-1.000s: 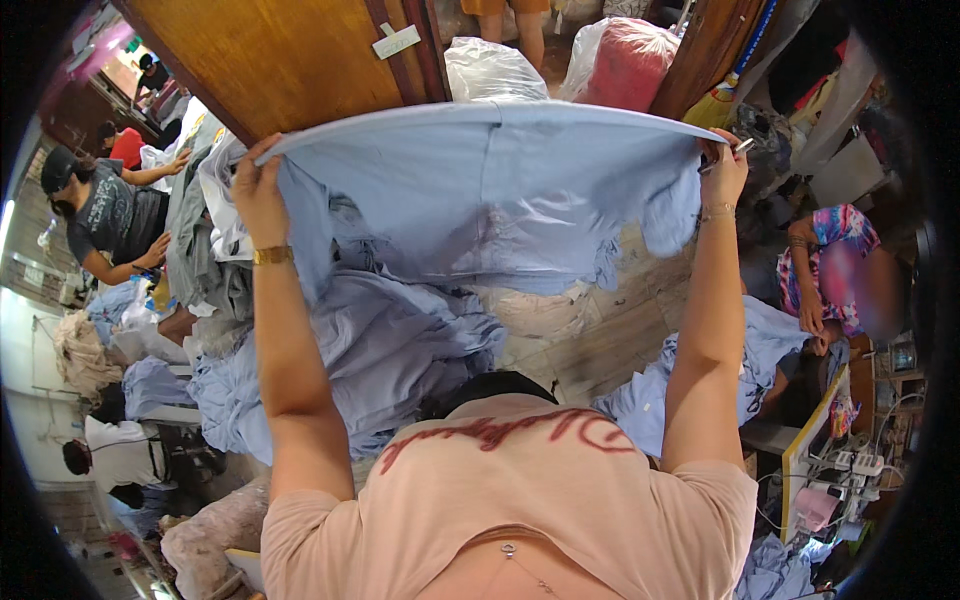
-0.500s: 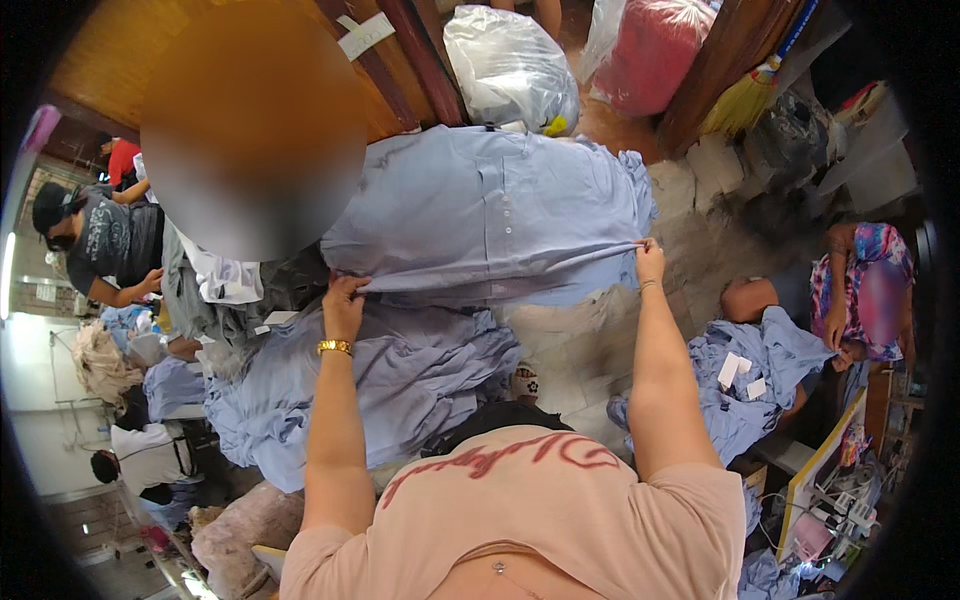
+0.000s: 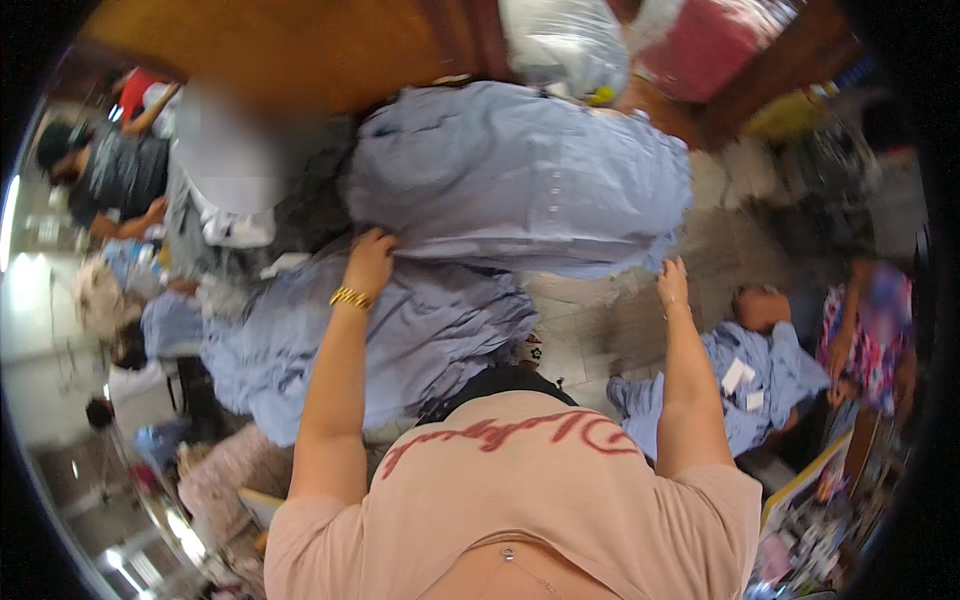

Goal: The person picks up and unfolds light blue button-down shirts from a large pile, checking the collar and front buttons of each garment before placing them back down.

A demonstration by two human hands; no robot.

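A light blue button-front shirt (image 3: 470, 170) is spread wide in front of me, its row of small buttons right of the middle. My left hand (image 3: 372, 258), with a gold-coloured band on the wrist, is closed on the shirt's near left edge. At the near right corner my right hand (image 3: 673, 280) pinches the same edge between its fingers. The edge runs nearly straight between the two hands. Below my left hand lies a large heap of blue garments (image 3: 400, 340), close to my left forearm.
Clear plastic bags, one with white contents (image 3: 565, 45) and one with red (image 3: 710, 45), stand beyond the shirt. At right, a person (image 3: 865, 330) sits by blue garments with white tags (image 3: 740, 375). Another person (image 3: 120, 180) stands at the left beside dark and white cloth.
My view has shifted, so the shirt appears farther right and slightly higher. Both hands keep hold of its near edge, which now hangs with a deeper fold.
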